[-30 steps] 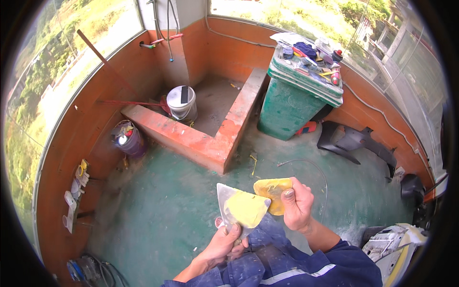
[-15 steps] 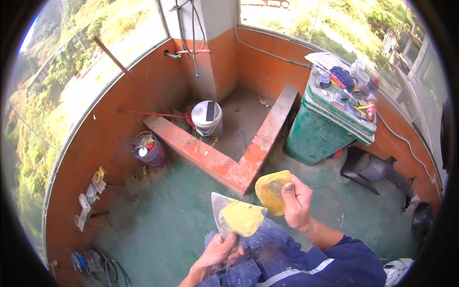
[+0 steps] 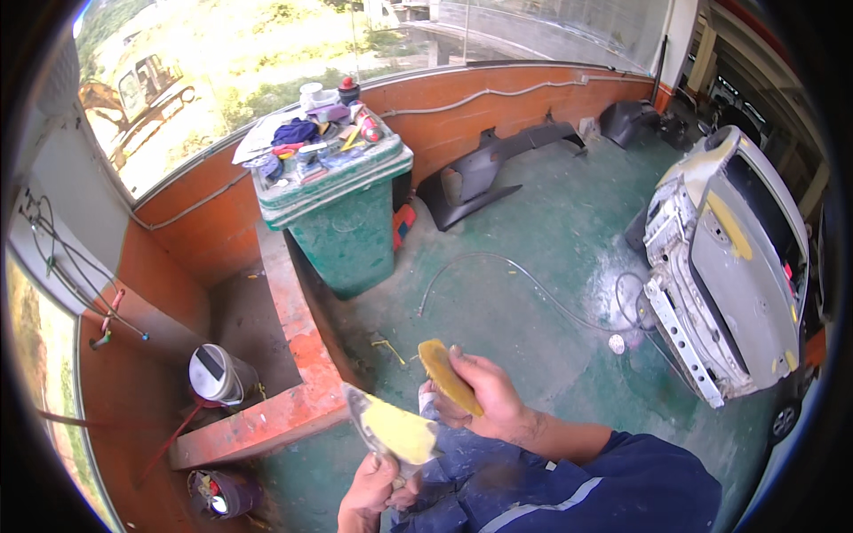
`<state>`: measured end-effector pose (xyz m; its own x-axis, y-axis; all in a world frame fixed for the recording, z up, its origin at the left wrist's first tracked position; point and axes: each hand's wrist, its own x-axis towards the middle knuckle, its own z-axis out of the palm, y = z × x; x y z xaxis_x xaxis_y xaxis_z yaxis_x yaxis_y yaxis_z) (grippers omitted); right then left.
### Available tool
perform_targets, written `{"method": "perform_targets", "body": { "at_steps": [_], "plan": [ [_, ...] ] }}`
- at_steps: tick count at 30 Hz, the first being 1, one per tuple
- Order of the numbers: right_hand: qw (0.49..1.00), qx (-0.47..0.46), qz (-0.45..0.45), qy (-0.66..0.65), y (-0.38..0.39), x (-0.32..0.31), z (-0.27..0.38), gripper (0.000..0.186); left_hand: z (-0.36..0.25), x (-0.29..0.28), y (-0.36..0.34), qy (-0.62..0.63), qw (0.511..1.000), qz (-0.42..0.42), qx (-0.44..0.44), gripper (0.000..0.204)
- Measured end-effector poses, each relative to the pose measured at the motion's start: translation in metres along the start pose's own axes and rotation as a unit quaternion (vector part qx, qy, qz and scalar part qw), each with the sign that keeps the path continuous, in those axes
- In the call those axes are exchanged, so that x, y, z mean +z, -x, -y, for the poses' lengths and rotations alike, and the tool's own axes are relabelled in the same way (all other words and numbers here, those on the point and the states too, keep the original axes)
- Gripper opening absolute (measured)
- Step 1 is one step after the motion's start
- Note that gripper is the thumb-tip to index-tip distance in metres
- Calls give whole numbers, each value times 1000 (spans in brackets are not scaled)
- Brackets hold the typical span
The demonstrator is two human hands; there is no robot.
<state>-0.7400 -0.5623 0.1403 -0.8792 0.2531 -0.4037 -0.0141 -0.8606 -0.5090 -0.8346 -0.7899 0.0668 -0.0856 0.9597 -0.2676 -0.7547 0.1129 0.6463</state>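
My left hand (image 3: 373, 487) is closed round the handle of a putty knife (image 3: 362, 410). A thick layer of pale yellow filler (image 3: 406, 437) covers much of its broad blade. Just to the right, my right hand (image 3: 499, 398) pinches a rounded, yellow-stained spreader (image 3: 442, 371) between thumb and fingers. The spreader is tilted and apart from the knife. Farther off at the right stands a grey car body (image 3: 711, 266), with a yellow patch (image 3: 730, 224) on its panel.
A lidded green bin (image 3: 342, 235) carries bottles, cloths and tools. Left of it, a low orange-red kerb (image 3: 306, 342) encloses a white bucket (image 3: 235, 377). Dark bumper parts (image 3: 471, 178) lie by the orange wall. A hose (image 3: 533, 277) snakes across the green floor (image 3: 524, 311).
The view has swung right, bringing the car body into sight while the bin and kerb shift left. The spreader has turned from face-on to more edge-on. Both hands keep their holds.
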Motion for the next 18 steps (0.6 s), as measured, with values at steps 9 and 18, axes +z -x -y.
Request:
{"method": "perform_targets", "body": {
  "at_steps": [9,18],
  "plan": [
    [966,-153,-170,122,148,-70,1,44,50,116,-63,-169,932,164,-276,61],
    [873,-285,-272,286,309,-218,4,44,162,218,-139,-189,877,262,-355,63]
  ]
}}
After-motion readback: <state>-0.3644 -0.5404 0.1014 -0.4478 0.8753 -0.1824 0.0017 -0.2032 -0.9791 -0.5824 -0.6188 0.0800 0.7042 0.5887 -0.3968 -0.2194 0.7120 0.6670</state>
